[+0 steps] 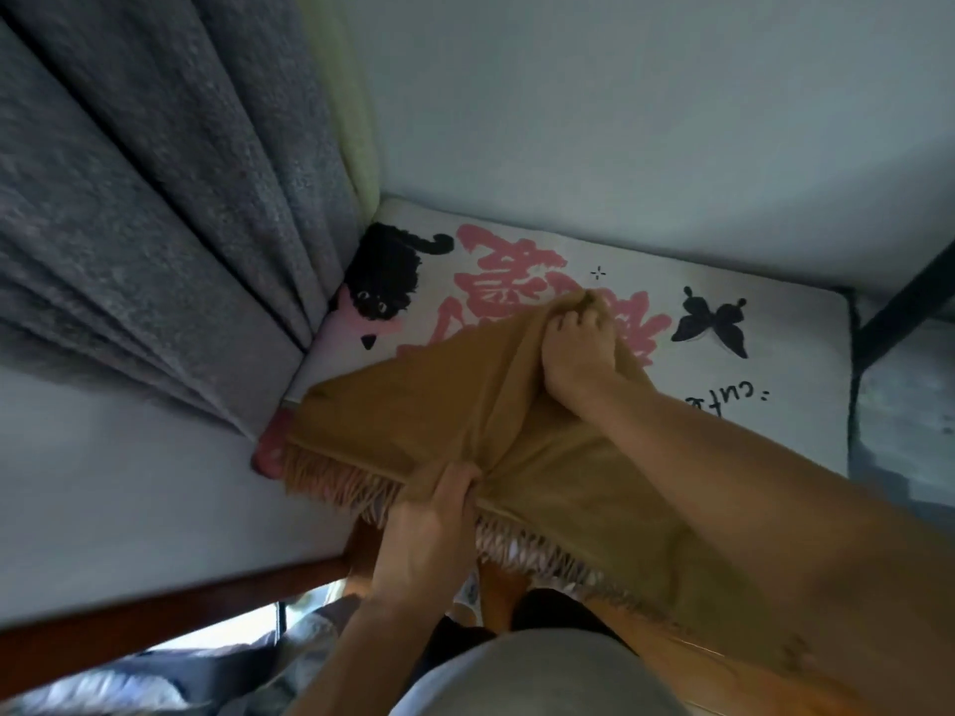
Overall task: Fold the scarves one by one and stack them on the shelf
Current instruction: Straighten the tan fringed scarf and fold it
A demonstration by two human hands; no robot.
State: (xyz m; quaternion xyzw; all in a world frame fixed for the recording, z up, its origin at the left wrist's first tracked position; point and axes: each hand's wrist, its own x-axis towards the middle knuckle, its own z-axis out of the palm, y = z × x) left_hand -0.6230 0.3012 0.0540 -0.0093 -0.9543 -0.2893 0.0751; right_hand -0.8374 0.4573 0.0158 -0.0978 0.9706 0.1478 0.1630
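Note:
A mustard-brown scarf (413, 410) with a fringed near edge lies spread on a white printed mat (775, 385) at the middle of the head view. My left hand (434, 524) grips a bunched fold of the scarf at its near fringed edge. My right hand (579, 348) reaches across the cloth and pinches its far edge, lifted into a small peak. The scarf's right part runs under my right forearm and is hidden there.
The mat bears a black cat (385, 273), pink characters and a black butterfly (715, 323). A grey curtain (170, 198) hangs at the left. A pale wall rises behind. A white surface with a brown wooden edge (181, 607) lies at lower left. A black metal frame (909, 297) stands at right.

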